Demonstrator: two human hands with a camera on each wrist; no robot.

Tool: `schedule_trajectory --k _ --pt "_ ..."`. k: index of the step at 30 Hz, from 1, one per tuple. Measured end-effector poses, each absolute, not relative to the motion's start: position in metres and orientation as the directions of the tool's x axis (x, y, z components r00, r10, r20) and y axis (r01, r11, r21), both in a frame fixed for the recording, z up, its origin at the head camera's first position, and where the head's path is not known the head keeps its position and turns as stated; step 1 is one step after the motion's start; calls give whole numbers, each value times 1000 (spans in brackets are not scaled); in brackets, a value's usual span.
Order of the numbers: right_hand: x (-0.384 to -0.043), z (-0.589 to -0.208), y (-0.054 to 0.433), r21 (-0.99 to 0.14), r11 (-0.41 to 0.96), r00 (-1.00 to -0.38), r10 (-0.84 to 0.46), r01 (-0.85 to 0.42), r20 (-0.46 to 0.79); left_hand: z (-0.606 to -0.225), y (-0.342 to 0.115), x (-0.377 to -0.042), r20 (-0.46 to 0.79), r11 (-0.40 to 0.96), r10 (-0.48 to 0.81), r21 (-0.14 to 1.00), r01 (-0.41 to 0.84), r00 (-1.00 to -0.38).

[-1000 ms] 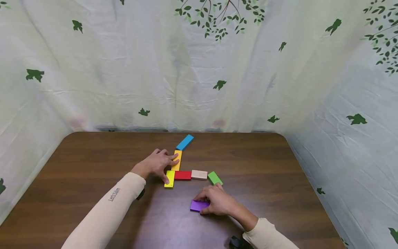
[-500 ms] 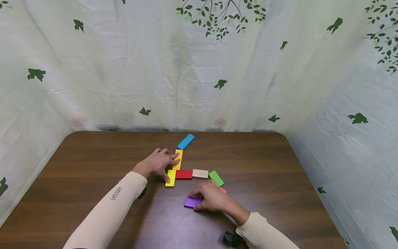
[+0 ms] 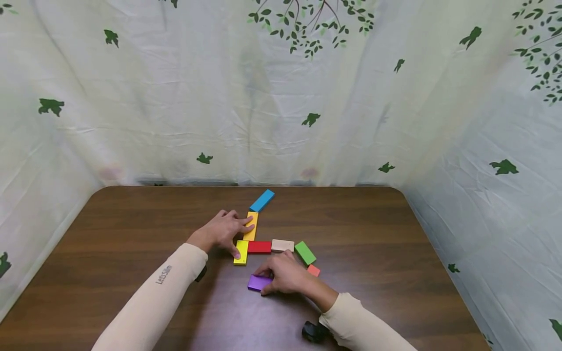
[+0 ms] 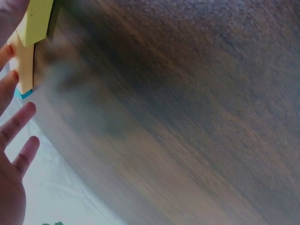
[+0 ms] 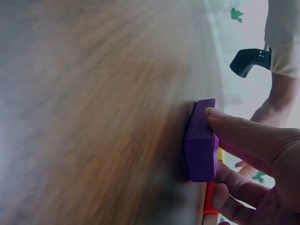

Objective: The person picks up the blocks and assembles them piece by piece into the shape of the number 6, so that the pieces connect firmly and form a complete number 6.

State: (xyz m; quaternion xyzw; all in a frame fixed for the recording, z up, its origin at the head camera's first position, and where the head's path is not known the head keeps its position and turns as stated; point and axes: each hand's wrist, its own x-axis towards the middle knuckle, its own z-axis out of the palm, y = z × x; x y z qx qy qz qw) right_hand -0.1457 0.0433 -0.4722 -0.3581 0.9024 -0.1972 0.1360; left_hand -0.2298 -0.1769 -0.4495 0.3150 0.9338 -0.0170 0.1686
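Note:
In the head view my right hand pinches a purple block between thumb and fingers, low at the tabletop in front of the row. The right wrist view shows the thumb on one side of that purple block. My left hand lies spread over two blocks: its thumb rests on the yellow block, while fingertips touch the orange-yellow block. Beyond these, a blue block slants to the right. From the yellow one a red block and a pale wooden block run rightward.
A tilted green block continues the row, and a coral block, partly hidden by the right hand, lies below it. All rest on a brown wooden table. A white leaf-patterned curtain hangs behind and along both sides.
My right hand has slid the purple block leftward and slightly away, toward the yellow block. The coral block has come into view behind it. My left hand stays in place.

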Motion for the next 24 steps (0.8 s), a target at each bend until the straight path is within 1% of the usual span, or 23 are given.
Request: schedule_trajectory --k 10,17,24 --pt "-152 -467 27 -478 665 -698 -703 -574 -138 -448 -176 -230 -329 797 584 62 600 -742" --pt "-153 -467 19 -479 653 -689 -713 -586 -129 -449 -177 -229 -320 798 587 75 598 -744" --pt "-155 -471 13 -497 653 -692 -709 -571 -135 -449 -178 -229 -313 801 588 98 590 -746"
